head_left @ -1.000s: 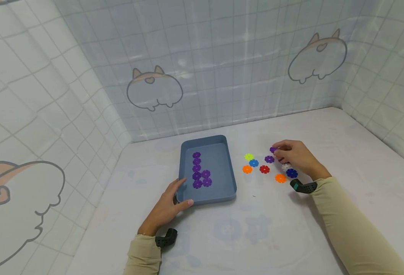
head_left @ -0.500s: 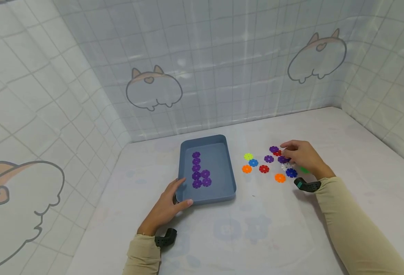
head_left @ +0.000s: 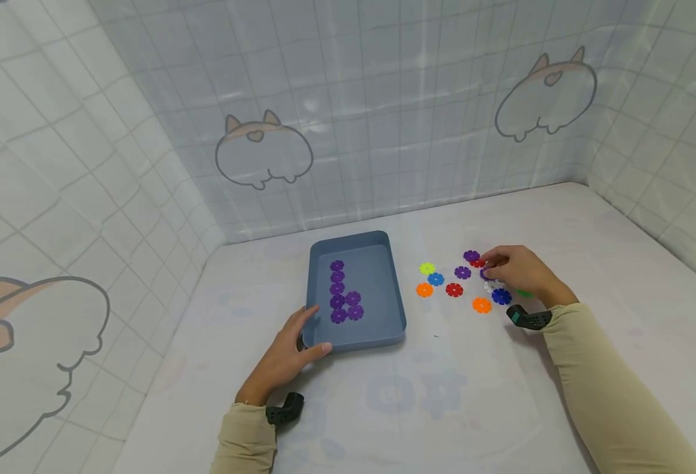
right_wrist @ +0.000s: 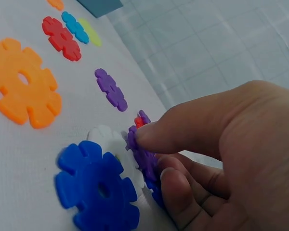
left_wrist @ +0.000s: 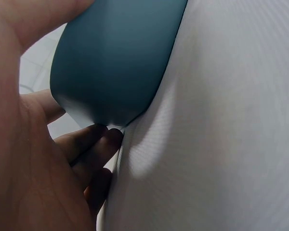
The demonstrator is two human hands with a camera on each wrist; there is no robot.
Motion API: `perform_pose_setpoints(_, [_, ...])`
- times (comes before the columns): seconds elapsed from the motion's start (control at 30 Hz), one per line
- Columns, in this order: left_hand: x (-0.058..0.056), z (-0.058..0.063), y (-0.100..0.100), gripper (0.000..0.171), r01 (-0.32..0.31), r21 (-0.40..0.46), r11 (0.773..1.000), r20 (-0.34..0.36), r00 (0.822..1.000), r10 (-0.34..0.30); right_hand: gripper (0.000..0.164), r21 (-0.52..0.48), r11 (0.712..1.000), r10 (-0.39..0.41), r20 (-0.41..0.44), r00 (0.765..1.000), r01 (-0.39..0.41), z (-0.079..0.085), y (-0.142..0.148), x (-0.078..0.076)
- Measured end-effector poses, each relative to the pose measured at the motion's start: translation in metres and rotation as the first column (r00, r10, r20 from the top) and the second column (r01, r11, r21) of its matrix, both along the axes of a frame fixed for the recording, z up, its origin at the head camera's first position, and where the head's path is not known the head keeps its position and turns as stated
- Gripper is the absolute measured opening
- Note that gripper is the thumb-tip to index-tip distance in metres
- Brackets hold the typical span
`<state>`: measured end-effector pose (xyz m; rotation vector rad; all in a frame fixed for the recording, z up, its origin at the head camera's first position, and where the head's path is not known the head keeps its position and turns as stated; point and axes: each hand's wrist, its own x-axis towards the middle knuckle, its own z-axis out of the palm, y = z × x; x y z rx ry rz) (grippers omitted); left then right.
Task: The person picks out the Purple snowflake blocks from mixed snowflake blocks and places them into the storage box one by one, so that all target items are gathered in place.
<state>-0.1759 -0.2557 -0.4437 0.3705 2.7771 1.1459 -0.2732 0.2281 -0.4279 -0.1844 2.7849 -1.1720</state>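
Note:
My left hand [head_left: 285, 354] grips the near left corner of a blue-grey tray [head_left: 362, 344], thumb at the near rim. In the left wrist view its fingers [left_wrist: 94, 144] curl at the corner's underside. Inside the tray lie several purple snowflake discs [head_left: 337, 288], a long column beside a short one. Over the loose discs on the right, my right hand [head_left: 519, 271] pinches a purple snowflake disc [right_wrist: 143, 156] between thumb and fingers. White [right_wrist: 111, 142] and dark blue [right_wrist: 98, 185] discs lie right beside it, and another blue piece shows partly behind the fingers.
Left of the right hand lie loose purple [head_left: 463, 272], red [head_left: 454, 289], yellow [head_left: 427, 268], light blue [head_left: 435, 280] and orange [head_left: 424, 290] discs. A green disc [head_left: 524, 293] peeks out by the right wrist. A tiled curtain [head_left: 371, 131] stands behind the table.
My right hand has left the farther purple disc, shifted slightly right and closed its thumb and fingers on another purple snowflake disc. The left hand keeps its place on the tray.

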Motion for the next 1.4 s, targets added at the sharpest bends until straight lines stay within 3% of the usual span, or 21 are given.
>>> perform_pose_setpoints(0.37, [0.001,0.0,0.0,0.084,-0.001,0.001,1.0,0.007,1.0,0.001,0.035,0.021,0.999,0.036,-0.037,0.999,-0.035,0.0,-0.004,0.001])
perform_pose_setpoints(1.17, [0.001,-0.004,-0.001,0.083,0.004,-0.007,1.0,-0.011,1.0,-0.004,0.04,-0.08,0.992,-0.1,-0.046,0.994,0.096,0.002,0.007,0.005])
perform_pose_setpoints(1.4, [0.0,-0.003,-0.001,0.083,0.004,-0.004,1.0,-0.012,1.0,-0.004,0.039,-0.032,0.998,-0.053,-0.006,0.999,0.053,0.004,0.011,0.006])
